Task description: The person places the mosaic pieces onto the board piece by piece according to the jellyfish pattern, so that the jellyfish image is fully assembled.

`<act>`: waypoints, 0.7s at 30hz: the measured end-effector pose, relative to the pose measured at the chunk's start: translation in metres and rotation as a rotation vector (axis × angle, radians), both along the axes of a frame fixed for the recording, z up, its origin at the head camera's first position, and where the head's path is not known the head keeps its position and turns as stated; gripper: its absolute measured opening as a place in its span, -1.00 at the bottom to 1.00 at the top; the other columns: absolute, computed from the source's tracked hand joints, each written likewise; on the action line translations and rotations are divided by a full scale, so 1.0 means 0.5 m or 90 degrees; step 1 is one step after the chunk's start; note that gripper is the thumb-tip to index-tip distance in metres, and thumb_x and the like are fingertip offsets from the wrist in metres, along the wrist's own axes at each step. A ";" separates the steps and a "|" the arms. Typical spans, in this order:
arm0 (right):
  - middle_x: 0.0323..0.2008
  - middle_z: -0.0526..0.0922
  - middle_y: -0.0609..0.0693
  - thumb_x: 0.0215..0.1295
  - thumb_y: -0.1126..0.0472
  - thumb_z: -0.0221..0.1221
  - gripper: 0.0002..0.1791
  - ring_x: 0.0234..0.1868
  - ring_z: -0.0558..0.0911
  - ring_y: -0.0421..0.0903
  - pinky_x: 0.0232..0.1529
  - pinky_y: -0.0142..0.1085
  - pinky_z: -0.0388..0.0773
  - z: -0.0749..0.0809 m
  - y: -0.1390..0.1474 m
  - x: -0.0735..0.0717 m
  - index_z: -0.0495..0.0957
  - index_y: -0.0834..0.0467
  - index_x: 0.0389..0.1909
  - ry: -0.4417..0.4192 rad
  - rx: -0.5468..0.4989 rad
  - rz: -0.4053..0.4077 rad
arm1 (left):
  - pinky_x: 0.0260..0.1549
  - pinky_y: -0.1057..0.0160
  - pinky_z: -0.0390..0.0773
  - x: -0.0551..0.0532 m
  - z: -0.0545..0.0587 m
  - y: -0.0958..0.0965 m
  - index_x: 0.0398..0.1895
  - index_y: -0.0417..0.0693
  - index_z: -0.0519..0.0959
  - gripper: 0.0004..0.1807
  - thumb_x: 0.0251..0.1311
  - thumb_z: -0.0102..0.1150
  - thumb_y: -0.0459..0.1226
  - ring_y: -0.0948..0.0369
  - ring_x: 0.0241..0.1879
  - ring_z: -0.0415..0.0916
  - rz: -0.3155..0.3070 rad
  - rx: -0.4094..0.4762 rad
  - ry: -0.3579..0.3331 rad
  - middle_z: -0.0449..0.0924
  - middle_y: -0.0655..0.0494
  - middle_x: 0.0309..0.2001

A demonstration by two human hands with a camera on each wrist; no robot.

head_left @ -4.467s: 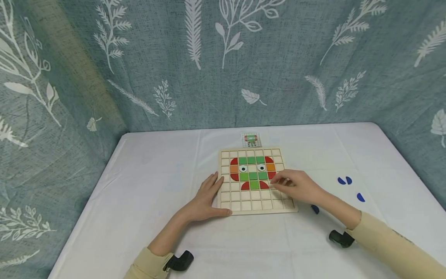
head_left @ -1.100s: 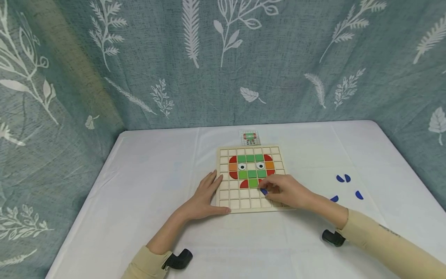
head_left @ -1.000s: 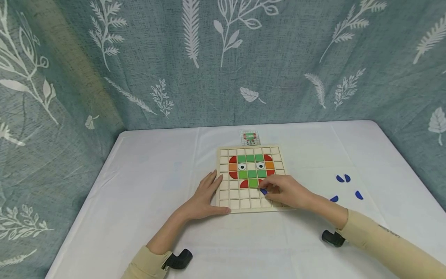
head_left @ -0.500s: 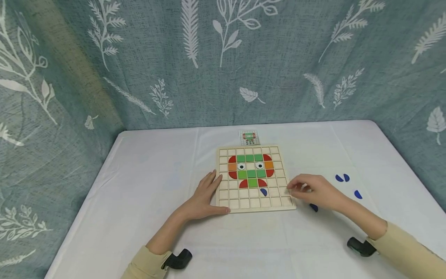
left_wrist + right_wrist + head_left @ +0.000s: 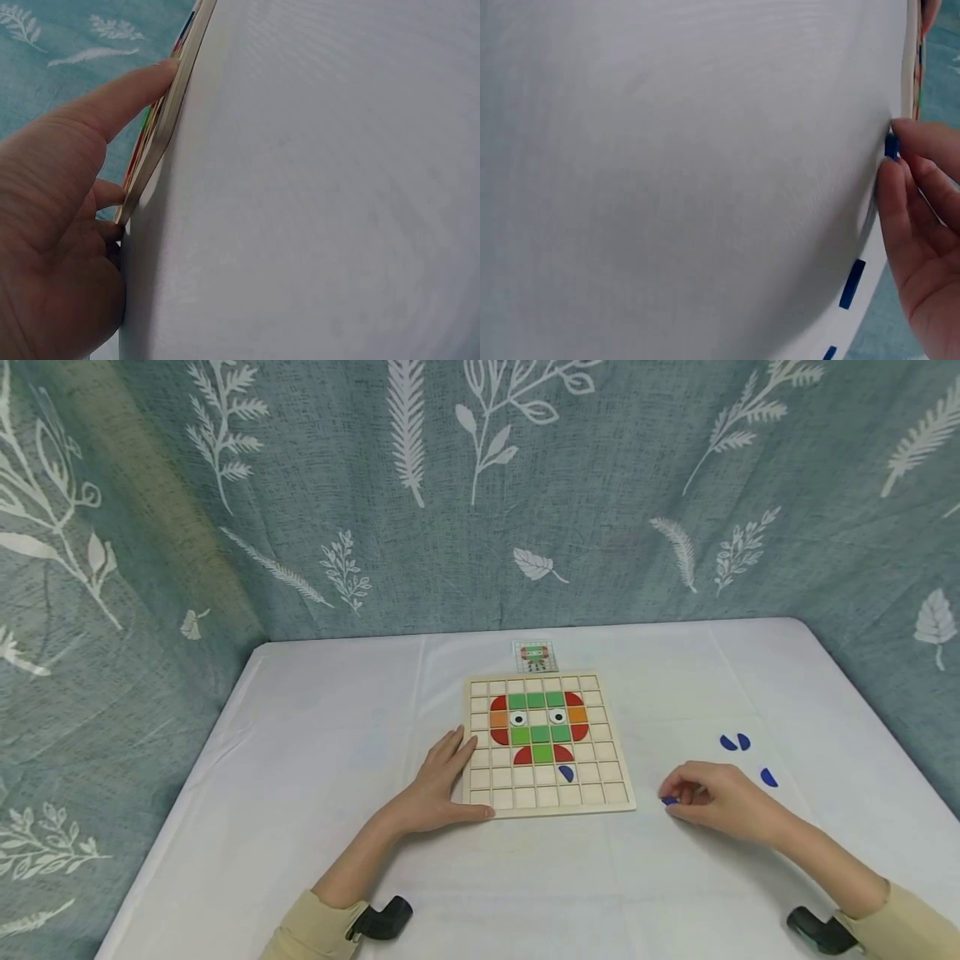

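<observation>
A square wooden grid board (image 5: 440, 795) bears flat red, green and orange pieces and two eye tiles. One blue half-circle piece (image 5: 566, 773) lies on it below the red piece (image 5: 562, 753) at the right. My left hand (image 5: 437, 792) rests at the board's left front corner, fingers spread along the left side and thumb on the front edge. To the right of the board, my right hand (image 5: 720, 797) pinches another blue half-circle piece (image 5: 892, 146) between thumb and fingers, low over the white cloth.
Three more blue half-circle pieces, among them the nearest one (image 5: 768, 777), lie on the white tablecloth (image 5: 360, 710) at the right. A small picture card (image 5: 535, 656) sits behind the board. A patterned curtain (image 5: 450, 568) hangs behind the table.
My right hand has let go of a blue half-circle on the board, moved right and forward to the cloth, and taken hold of another. My left hand has stayed at the board's corner.
</observation>
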State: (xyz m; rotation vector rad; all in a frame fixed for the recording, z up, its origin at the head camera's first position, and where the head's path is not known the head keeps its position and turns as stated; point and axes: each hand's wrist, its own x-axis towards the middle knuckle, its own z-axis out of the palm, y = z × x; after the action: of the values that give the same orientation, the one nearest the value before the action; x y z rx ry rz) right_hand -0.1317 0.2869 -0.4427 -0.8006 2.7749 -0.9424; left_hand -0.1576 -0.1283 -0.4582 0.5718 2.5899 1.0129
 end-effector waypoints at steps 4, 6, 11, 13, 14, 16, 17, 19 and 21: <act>-0.41 0.55 -0.32 0.08 0.36 0.40 -0.77 -0.41 0.50 -0.36 -0.39 -0.41 0.53 -0.009 -0.008 -0.004 0.62 0.01 -0.30 0.044 -0.008 -0.011 | 0.35 -0.24 -0.08 0.002 0.002 0.001 0.56 -0.12 -0.08 0.20 -0.01 0.43 0.08 -0.02 0.52 -0.44 0.003 -0.004 -0.002 -0.35 -0.09 0.56; -0.40 0.56 -0.29 0.06 0.36 0.41 -0.76 -0.41 0.50 -0.37 -0.40 -0.41 0.53 -0.010 -0.010 -0.006 0.62 0.03 -0.30 0.050 -0.015 -0.014 | 0.35 -0.24 -0.08 0.003 0.003 0.001 0.56 -0.12 -0.08 0.19 -0.01 0.43 0.08 -0.02 0.52 -0.44 0.005 -0.003 -0.002 -0.35 -0.09 0.56; -0.25 0.60 -0.19 0.08 0.32 0.42 -0.69 -0.35 0.54 -0.32 -0.36 -0.40 0.57 -0.002 -0.003 -0.006 0.62 0.05 -0.15 -0.013 -0.040 0.009 | 0.35 -0.24 -0.09 0.003 0.003 0.002 0.56 -0.12 -0.07 0.19 -0.01 0.43 0.07 -0.02 0.52 -0.44 0.004 0.001 -0.002 -0.34 -0.10 0.56; -0.21 0.59 -0.16 0.12 0.31 0.40 -0.66 -0.30 0.54 -0.29 -0.33 -0.39 0.58 0.001 0.002 -0.006 0.60 0.04 -0.08 -0.046 -0.053 0.026 | 0.35 -0.24 -0.09 0.003 0.003 0.002 0.56 -0.12 -0.07 0.19 -0.01 0.43 0.08 -0.02 0.52 -0.45 0.004 0.000 -0.002 -0.34 -0.10 0.56; -0.20 0.59 -0.15 0.14 0.31 0.38 -0.65 -0.29 0.55 -0.27 -0.31 -0.38 0.58 0.003 0.003 -0.007 0.60 0.03 -0.05 -0.057 -0.059 0.036 | 0.35 -0.24 -0.08 0.003 0.003 0.002 0.56 -0.12 -0.07 0.19 -0.01 0.43 0.08 -0.02 0.52 -0.45 0.004 -0.001 -0.001 -0.34 -0.10 0.56; -0.20 0.59 -0.15 0.19 0.31 0.35 -0.66 -0.26 0.54 -0.25 -0.30 -0.38 0.57 0.004 0.006 -0.007 0.59 0.01 -0.02 -0.066 -0.069 0.053 | 0.35 -0.24 -0.08 0.003 0.003 0.001 0.56 -0.12 -0.07 0.19 -0.01 0.43 0.08 -0.02 0.52 -0.44 0.005 -0.002 0.000 -0.34 -0.10 0.56; -0.22 0.59 -0.15 0.20 0.31 0.34 -0.66 -0.26 0.54 -0.25 -0.30 -0.38 0.57 0.004 0.006 -0.008 0.59 0.00 -0.01 -0.065 -0.072 0.061 | 0.35 -0.24 -0.08 0.004 0.003 0.001 0.56 -0.12 -0.07 0.19 -0.01 0.43 0.08 -0.02 0.52 -0.44 0.005 -0.003 0.001 -0.34 -0.10 0.56; -0.22 0.60 -0.17 0.22 0.31 0.32 -0.68 -0.27 0.54 -0.25 -0.30 -0.38 0.56 0.003 0.007 -0.010 0.59 0.00 -0.01 -0.056 -0.076 0.072 | 0.35 -0.24 -0.08 0.004 0.004 0.001 0.56 -0.12 -0.07 0.19 0.00 0.43 0.08 -0.02 0.52 -0.44 0.004 -0.002 0.000 -0.34 -0.10 0.56; -0.23 0.61 -0.19 0.23 0.32 0.31 -0.70 -0.28 0.55 -0.26 -0.30 -0.38 0.56 0.001 0.007 -0.011 0.60 -0.01 -0.04 -0.044 -0.077 0.077 | 0.35 -0.24 -0.08 0.004 0.006 0.001 0.56 -0.12 -0.07 0.19 0.00 0.43 0.08 -0.03 0.52 -0.45 0.003 0.000 -0.001 -0.34 -0.10 0.56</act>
State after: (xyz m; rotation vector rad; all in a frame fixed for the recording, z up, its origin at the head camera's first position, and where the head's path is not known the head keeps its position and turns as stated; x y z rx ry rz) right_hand -0.1372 0.2904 -0.4423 -0.9230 2.5995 -1.1021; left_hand -0.1558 -0.1279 -0.4554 0.5645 2.5911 1.0141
